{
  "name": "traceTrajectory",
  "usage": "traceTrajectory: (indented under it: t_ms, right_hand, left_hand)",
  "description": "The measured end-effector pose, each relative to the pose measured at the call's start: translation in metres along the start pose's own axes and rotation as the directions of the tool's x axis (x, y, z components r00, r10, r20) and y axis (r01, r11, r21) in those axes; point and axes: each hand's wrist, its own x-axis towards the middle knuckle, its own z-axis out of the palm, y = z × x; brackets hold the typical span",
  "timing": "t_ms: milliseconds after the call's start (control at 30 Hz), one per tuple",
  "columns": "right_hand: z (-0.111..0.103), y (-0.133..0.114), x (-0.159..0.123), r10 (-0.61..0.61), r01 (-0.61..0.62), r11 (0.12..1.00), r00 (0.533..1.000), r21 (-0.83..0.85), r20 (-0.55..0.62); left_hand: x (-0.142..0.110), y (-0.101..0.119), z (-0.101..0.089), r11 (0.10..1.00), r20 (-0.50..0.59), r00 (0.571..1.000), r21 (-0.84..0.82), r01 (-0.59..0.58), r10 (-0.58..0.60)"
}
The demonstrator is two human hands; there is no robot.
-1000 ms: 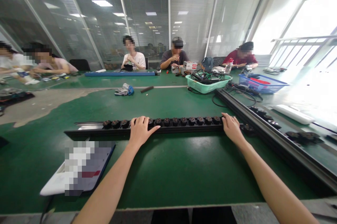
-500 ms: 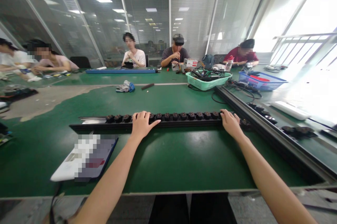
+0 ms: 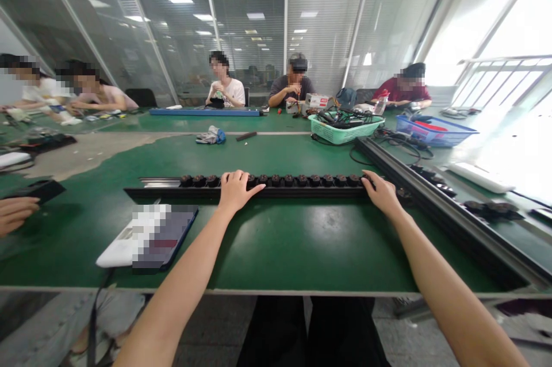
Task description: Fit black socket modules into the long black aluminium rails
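A long black power strip [image 3: 297, 191] lies across the green table in front of me, with a row of round black sockets along its top and a bare metal channel at its left end. My left hand [image 3: 235, 190] is over its left part, fingers curled across the top and far side, thumb stretched rightward along it. At the right end, my right hand [image 3: 382, 192] grips the strip with fingers bent over the last sockets. A second black rail with a metal channel [image 3: 435, 206] runs slantwise just beyond my right hand.
Left of my forearm lies a white device on a dark pad [image 3: 175, 243]. At the far left, another person's hand [image 3: 17, 211] holds a dark block. A green basket of cables [image 3: 345, 134], a blue basket [image 3: 452, 136] and a grey-blue cloth [image 3: 211, 135] lie farther back. Several people sit opposite.
The view has tilted down and shifted slightly left. Another person's hand with a dark block has come in at the left edge. Both my hands stay at the same places on the strip.
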Motion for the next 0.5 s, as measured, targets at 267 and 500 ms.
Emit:
traceTrajectory:
  t_ms: [267,500]
  right_hand:
    - [0.0014,-0.0001,-0.0021,0.020,-0.019,0.999,1.000,-0.036,0.013]
    - [0.0012,0.0066,0.0020,0.109,-0.114,0.992,0.990,-0.052,-0.087]
  left_hand:
    - [0.0002,0.0000,0.0014,1.000,-0.013,1.000,0.001,-0.001,0.001]
    - [0.0009,-0.0014,0.0017,1.000,-0.009,1.000,0.028,0.004,-0.004]
